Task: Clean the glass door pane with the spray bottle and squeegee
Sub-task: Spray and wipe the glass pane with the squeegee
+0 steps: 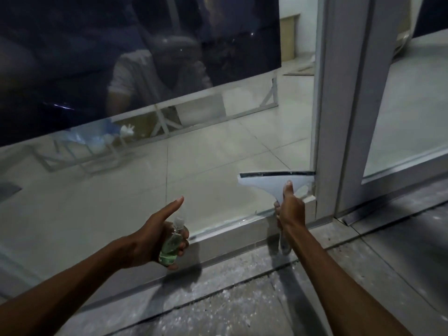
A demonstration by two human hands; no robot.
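Observation:
The glass door pane fills the left and middle of the view, set in a pale metal frame. My right hand grips the handle of a light blue squeegee, with one finger stretched up along its neck. Its black blade lies level against the glass low down, the right end touching the frame post. My left hand holds a small clear spray bottle of green liquid, index finger pointing up past the nozzle, a little in front of the pane's lower part.
A wide frame post stands right of the pane, with a second glass panel beyond it. The bottom rail runs along the dusty, speckled floor. A dark sheet behind the glass reflects a person. Metal frames lie on tiles inside.

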